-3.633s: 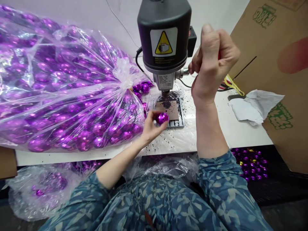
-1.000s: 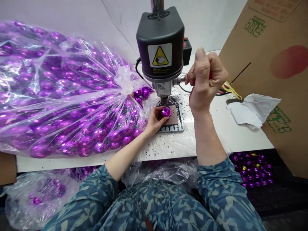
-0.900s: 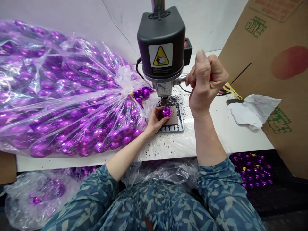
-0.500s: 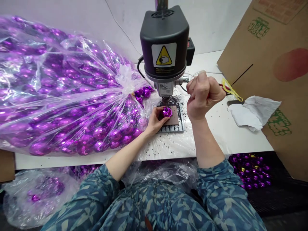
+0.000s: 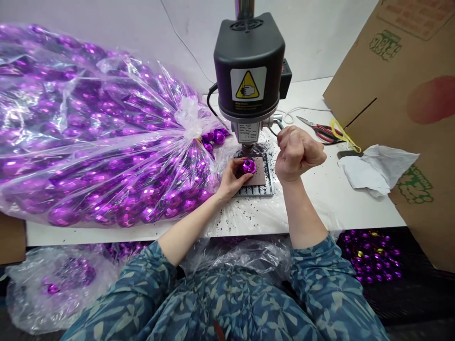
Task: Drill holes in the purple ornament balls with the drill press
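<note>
narrow gap between bag [image 5: 106,142] and drill [image 5: 250,64]

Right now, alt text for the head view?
A person's left hand holds a shiny purple ball over a small brown board under a black drill press; the right hand grips the press's handle. A clear bag of more balls lies left; pliers, paper and a cardboard box are right.
</note>
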The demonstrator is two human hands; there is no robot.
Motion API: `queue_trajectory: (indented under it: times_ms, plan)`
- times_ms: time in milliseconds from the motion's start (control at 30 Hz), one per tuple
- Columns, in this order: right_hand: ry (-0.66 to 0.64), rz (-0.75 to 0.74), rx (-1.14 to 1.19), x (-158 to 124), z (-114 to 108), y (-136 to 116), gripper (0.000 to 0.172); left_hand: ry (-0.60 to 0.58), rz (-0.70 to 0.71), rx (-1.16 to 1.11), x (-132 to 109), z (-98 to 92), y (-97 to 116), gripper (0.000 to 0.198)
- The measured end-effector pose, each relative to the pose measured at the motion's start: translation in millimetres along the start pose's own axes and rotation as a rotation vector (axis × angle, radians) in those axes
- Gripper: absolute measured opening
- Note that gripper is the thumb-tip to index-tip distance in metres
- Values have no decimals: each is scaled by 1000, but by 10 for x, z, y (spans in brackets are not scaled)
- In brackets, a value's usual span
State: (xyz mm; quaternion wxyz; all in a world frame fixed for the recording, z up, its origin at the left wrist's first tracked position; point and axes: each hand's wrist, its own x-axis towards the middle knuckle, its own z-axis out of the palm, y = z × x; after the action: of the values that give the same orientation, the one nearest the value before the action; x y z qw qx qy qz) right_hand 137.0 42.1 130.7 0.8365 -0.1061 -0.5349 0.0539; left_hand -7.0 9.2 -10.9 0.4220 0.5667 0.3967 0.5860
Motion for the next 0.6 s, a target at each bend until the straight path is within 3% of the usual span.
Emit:
queue_trajectory:
  times_ms: [100, 267, 333, 433, 500, 600]
  plan:
    - [40, -19, 18, -40, -5, 9, 65, -8, 6, -4, -7, 4, 8, 57]
    - [55, 164, -58, 231, 157, -58, 67, 31, -8, 42, 11, 42, 43, 54]
    - [34, 272, -109, 427, 258, -96, 68, 68, -17, 100, -11, 57, 154, 53]
    - [-25, 320, -65, 642, 364, -139, 71, 89, 12, 273, -178, 34, 463, 43]
    - [-39, 316, -51, 693, 385, -155, 71, -83, 80, 377, -417, -23, 714, 32]
    - [-50, 307, -53, 680, 368, -158, 69, -642, 156, 559, -937, -137, 1029, 27]
